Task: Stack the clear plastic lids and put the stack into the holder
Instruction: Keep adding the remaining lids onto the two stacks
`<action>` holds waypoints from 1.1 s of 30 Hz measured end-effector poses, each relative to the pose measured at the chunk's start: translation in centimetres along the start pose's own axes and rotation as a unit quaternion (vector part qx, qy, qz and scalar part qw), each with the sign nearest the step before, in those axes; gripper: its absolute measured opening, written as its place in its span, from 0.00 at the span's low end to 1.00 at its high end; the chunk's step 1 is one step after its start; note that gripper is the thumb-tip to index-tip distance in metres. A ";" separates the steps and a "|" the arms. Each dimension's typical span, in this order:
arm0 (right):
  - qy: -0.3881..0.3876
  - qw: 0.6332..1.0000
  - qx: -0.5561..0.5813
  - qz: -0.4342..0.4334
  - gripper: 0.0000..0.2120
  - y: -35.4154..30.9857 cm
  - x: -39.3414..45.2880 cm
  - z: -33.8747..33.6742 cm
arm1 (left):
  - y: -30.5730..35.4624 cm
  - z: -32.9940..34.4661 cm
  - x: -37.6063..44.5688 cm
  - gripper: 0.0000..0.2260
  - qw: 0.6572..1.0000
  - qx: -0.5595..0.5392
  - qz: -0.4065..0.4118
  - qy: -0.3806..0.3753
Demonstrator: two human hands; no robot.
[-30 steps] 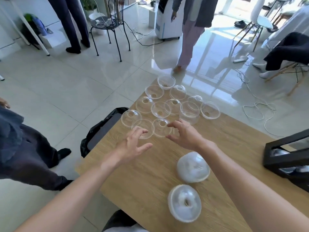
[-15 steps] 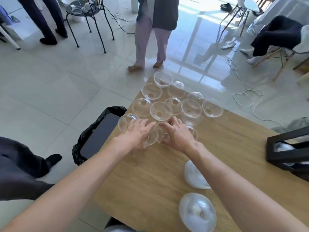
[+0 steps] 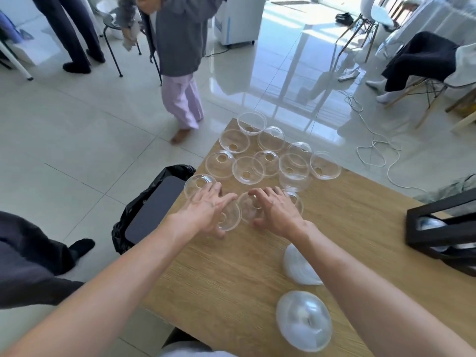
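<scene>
Two hands reach into a spread of clear dome lids (image 3: pixel 247 170) lying loose over the far corner of the wooden tabletop (image 3: pixel 231 274), in the upper middle of the frame. Most of the lids lie rim up with the small round hole at the bottom; a few lie dome up or tipped on their sides, hole facing the upper left. The left hand (image 3: pixel 206 211) lies with spread, nearly straight fingers over the nearest lid (image 3: pixel 229 218), thumb at its near rim; its fingertips touch another lid (image 3: pixel 198 185) that hangs at the tabletop's left edge. The right hand (image 3: pixel 275 212) lies the same way, fingers spread and relaxed, over a lid (image 3: pixel 248 208) just beside the left one, and a further lid (image 3: pixel 296 199) shows past its knuckles. Neither hand is closed around anything.

Two finished lid stacks (image 3: pixel 304 322) lie nearer the lower right, dome up. The black holder (image 3: pixel 443 228) sits at the right edge of the frame with lids inside it. A black bin (image 3: pixel 152 210) stands on the tiled floor (image 3: pixel 77 140) left of the tabletop. Beyond, in the upper part of the frame, a person in lilac trousers (image 3: pixel 183 101) is standing.
</scene>
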State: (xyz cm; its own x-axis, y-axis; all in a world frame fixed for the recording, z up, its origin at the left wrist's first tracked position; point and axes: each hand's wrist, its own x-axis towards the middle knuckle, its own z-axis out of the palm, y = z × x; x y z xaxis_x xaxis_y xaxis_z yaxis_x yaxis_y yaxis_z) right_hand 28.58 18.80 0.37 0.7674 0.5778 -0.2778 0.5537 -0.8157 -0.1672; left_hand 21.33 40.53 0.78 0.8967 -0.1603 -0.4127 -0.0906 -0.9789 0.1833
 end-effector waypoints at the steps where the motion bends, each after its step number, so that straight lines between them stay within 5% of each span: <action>1: 0.009 1.000 0.015 0.001 0.39 0.1 -0.2 -0.1 | 0.1 -0.2 -0.3 0.54 1.000 -0.010 -0.007 -0.006; 15: 0.098 0.982 0.156 0.035 0.42 4.2 -8.9 -7.8 | 3.9 -2.3 -4.9 0.42 0.963 -0.241 -0.048 0.109; 25: 0.088 0.978 0.187 0.020 0.41 4.4 -12.2 -6.3 | 6.3 6.4 -7.2 0.40 0.894 -0.412 -0.083 0.159; 33: 0.065 0.981 0.181 0.000 0.42 3.4 -11.9 -5.0 | 5.8 11.1 -9.2 0.55 0.952 -0.267 -0.083 0.123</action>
State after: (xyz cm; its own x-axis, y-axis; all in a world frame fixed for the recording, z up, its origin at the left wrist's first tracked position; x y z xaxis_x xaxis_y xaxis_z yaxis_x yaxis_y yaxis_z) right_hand 22.95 9.23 7.81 0.8151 0.5570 -0.1593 0.4203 -0.7578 -0.4991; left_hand 7.76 34.93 -4.28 0.9600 0.0894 -0.2652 0.2346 -0.7737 0.5885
